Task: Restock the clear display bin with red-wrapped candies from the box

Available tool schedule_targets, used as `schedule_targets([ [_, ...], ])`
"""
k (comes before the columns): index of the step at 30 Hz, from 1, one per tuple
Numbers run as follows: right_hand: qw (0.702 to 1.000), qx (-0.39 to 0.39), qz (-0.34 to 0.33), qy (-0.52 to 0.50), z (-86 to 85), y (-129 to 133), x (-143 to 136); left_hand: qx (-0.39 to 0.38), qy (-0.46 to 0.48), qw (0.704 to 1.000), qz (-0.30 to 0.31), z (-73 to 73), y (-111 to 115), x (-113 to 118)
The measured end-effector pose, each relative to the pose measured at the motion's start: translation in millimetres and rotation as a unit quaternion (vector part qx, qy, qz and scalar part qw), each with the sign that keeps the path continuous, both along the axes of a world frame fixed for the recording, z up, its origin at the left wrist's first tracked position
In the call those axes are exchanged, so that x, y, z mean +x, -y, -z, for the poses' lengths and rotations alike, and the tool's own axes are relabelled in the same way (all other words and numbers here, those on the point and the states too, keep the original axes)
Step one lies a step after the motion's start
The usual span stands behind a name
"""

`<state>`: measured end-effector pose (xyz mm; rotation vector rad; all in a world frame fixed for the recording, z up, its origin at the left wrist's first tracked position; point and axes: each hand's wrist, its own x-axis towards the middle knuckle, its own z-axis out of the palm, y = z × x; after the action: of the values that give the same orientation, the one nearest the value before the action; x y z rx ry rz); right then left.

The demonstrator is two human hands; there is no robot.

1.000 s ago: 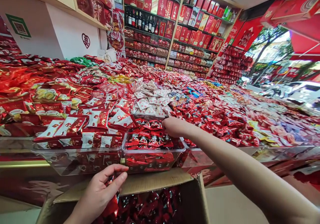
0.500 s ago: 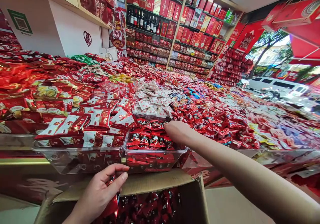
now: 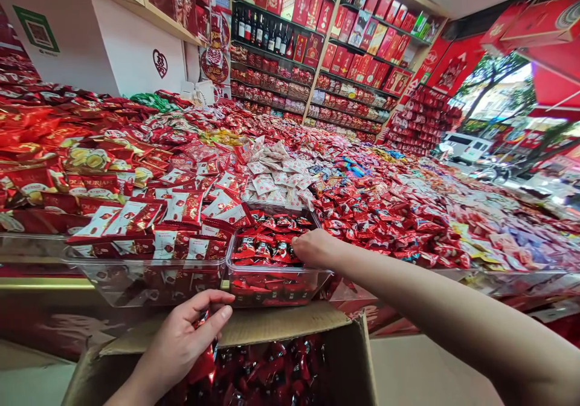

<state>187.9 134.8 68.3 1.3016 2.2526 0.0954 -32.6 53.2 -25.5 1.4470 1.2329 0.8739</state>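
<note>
right hand [image 3: 312, 248] lies on sweets in our near-full clear bin [image 3: 276, 285], grip unclear; left hand [image 3: 190, 339] grasps wrapped sweets [image 3: 203, 364] in the well-stocked carton [image 3: 290, 327] below.

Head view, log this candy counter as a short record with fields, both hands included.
place: shop counter heaped with wrapped sweets
left hand: gripping red packets over the open carton
right hand: arm outstretched, resting on the sweets in the clear bin
bin contents: red and black wrapped sweets
left of bin: tray of red and white packets
behind bin: white packets
back wall: shelves of red boxes and bottles
</note>
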Motion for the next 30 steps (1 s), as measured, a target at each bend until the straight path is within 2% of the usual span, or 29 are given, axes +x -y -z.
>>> schedule_targets([
  [6,0.998,0.052,-0.005,-0.035,6.9,2,1,-0.005,0.014,1.000,-0.010,-0.9,1,0],
  [12,0.999,0.028,0.011,-0.041,2.8,3,0,-0.002,0.009,1.000,-0.013,-0.1,0,0],
  [19,0.997,0.047,0.021,-0.060,10.3,-1,1,0.006,0.016,0.999,-0.042,-1.6,3,2],
  [23,0.997,0.009,0.016,-0.072,-3.2,-4,6,0.002,0.002,0.999,-0.033,1.9,1,-4],
  [26,0.986,0.070,0.016,-0.152,-23.9,15,6,-0.003,0.028,0.999,-0.045,1.9,1,-7],
  [28,0.958,0.099,-0.001,-0.268,-31.9,42,2,-0.027,0.075,0.995,-0.054,-1.1,3,-4],
  [30,0.917,0.042,-0.001,-0.397,-29.0,75,-6,-0.059,0.139,0.986,-0.075,-7.4,8,4],
])
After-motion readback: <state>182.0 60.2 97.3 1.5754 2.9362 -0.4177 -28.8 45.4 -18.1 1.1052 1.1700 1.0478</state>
